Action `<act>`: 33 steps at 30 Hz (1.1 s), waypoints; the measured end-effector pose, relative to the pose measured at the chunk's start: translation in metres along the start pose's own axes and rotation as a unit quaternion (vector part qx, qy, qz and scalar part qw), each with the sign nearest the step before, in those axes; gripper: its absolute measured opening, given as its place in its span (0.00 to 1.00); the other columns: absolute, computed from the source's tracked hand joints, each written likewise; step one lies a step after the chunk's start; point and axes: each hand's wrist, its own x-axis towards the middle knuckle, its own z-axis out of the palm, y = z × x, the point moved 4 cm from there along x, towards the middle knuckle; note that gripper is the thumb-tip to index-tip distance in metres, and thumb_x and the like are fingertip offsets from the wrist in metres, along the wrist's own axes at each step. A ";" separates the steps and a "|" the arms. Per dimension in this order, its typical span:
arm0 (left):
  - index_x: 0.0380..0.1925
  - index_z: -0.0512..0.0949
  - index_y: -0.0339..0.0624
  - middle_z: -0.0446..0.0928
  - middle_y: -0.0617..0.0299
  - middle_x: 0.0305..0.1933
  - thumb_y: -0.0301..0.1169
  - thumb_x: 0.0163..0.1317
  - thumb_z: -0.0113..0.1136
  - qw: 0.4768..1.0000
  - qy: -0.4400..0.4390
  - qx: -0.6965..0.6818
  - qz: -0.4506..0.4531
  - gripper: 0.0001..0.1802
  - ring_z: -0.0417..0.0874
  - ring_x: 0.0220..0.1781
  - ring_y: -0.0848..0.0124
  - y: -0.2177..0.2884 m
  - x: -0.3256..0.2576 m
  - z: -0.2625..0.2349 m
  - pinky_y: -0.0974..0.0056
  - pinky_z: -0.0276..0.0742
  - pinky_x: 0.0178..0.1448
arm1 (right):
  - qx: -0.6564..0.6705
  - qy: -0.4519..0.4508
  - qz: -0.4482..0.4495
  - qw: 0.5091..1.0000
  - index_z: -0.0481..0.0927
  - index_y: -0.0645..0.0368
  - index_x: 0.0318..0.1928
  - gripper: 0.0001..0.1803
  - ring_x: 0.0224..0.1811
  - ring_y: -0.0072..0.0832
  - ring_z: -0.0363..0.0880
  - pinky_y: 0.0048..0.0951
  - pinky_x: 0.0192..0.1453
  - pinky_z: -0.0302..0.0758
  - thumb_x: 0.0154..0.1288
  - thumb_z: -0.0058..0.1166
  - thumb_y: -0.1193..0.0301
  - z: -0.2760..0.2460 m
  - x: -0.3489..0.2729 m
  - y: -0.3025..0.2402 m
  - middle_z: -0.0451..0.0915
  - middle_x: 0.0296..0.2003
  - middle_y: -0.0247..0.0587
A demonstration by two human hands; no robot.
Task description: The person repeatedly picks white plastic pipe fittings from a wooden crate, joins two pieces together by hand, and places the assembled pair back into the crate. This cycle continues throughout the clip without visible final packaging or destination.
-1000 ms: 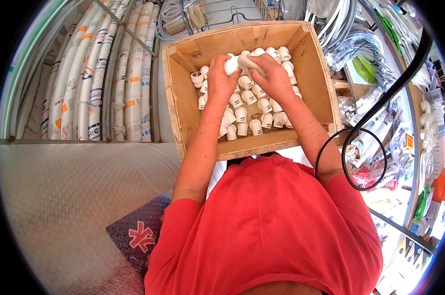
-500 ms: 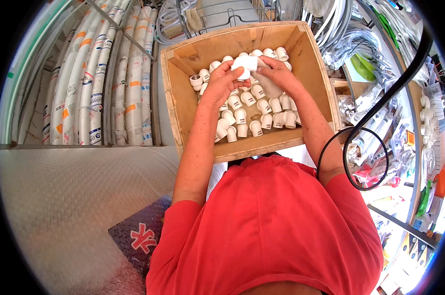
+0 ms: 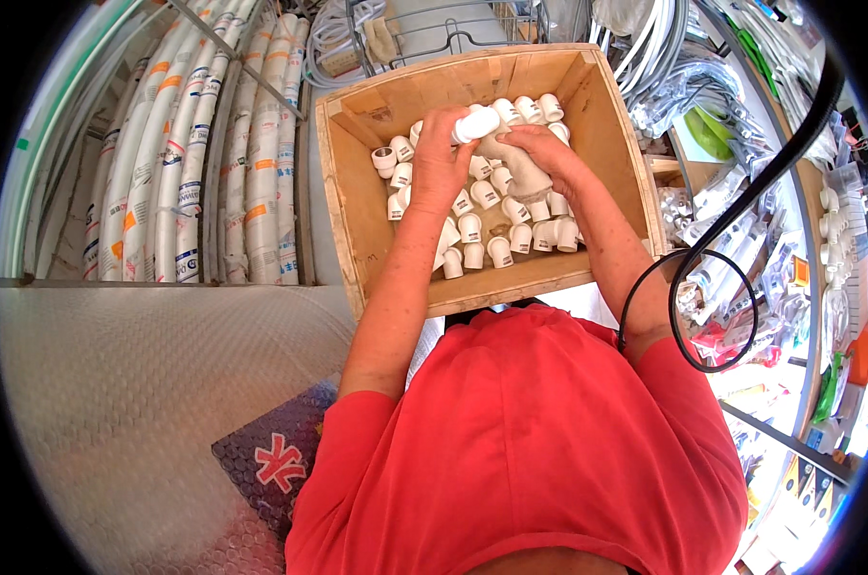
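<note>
Shirt of plain red fabric (image 3: 520, 431) fills the lower middle, bare forearms reaching away from it over an open box of pale wooden boards (image 3: 491, 302). Left hand (image 3: 441, 144): fingers curled closed round a glossy white plastic fitting (image 3: 477, 125), its rounded end showing, held above the box's far half. Right hand (image 3: 544, 153): fingers bent and nearly closed on a limp beige cloth (image 3: 528, 178), which hangs beside the fitting; exact thumb placement cannot be told. Progress, as judged: one piece is in hand and in work; many white plastic elbow fittings (image 3: 498, 251) lie loose on the box floor, several with openings turned down. No visible mark separates finished pieces from unfinished, so a count of either cannot be given. Left of the body, clear bubble wrap (image 3: 147, 374) covers a flat surface, with a dark printed sheet (image 3: 262, 460) under it. Beyond: white pipes in printed wrapping (image 3: 262, 192) stand racked at left, bagged small parts (image 3: 717, 287) crowd shelving at right, and a grey wire rack (image 3: 453, 40) sits behind the box.
</note>
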 end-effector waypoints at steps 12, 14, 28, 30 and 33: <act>0.47 0.70 0.43 0.71 0.55 0.52 0.16 0.44 0.63 0.997 -0.041 0.004 0.063 0.26 0.74 0.53 0.58 0.014 0.003 0.003 0.60 0.73 0.53 | 0.169 -0.038 -0.026 0.984 0.74 0.60 0.50 0.25 0.40 0.23 0.77 0.23 0.41 0.76 0.60 0.55 0.55 0.016 -0.002 -0.008 0.78 0.42 0.37; 0.49 0.69 0.41 0.71 0.57 0.52 0.20 0.48 0.64 0.997 -0.011 -0.082 -0.003 0.26 0.74 0.53 0.62 0.010 0.003 0.006 0.62 0.75 0.52 | 0.135 -0.008 -0.051 0.990 0.74 0.60 0.50 0.25 0.41 0.23 0.76 0.22 0.44 0.73 0.59 0.56 0.56 0.011 -0.006 -0.013 0.77 0.42 0.37; 0.45 0.74 0.36 0.78 0.58 0.36 0.41 0.61 0.58 0.830 -0.076 -0.397 -0.385 0.20 0.79 0.32 0.73 -0.031 -0.010 0.015 0.68 0.79 0.34 | -0.059 0.080 -0.164 0.981 0.77 0.61 0.46 0.26 0.39 0.20 0.75 0.22 0.43 0.72 0.53 0.62 0.55 0.009 -0.007 -0.019 0.79 0.38 0.37; 0.44 0.74 0.35 0.78 0.58 0.37 0.40 0.61 0.59 0.817 -0.068 -0.417 -0.393 0.19 0.80 0.32 0.73 -0.031 -0.010 0.014 0.68 0.79 0.34 | -0.061 0.077 -0.144 0.985 0.77 0.61 0.45 0.25 0.37 0.21 0.76 0.23 0.40 0.73 0.53 0.62 0.55 0.010 -0.009 -0.018 0.79 0.37 0.36; 0.45 0.73 0.35 0.78 0.56 0.38 0.38 0.59 0.62 0.825 -0.026 -0.411 -0.388 0.20 0.80 0.33 0.73 -0.039 -0.011 0.015 0.68 0.80 0.33 | -0.037 0.064 -0.117 0.990 0.78 0.61 0.44 0.24 0.33 0.21 0.76 0.23 0.36 0.73 0.53 0.62 0.55 0.012 -0.004 -0.011 0.79 0.34 0.35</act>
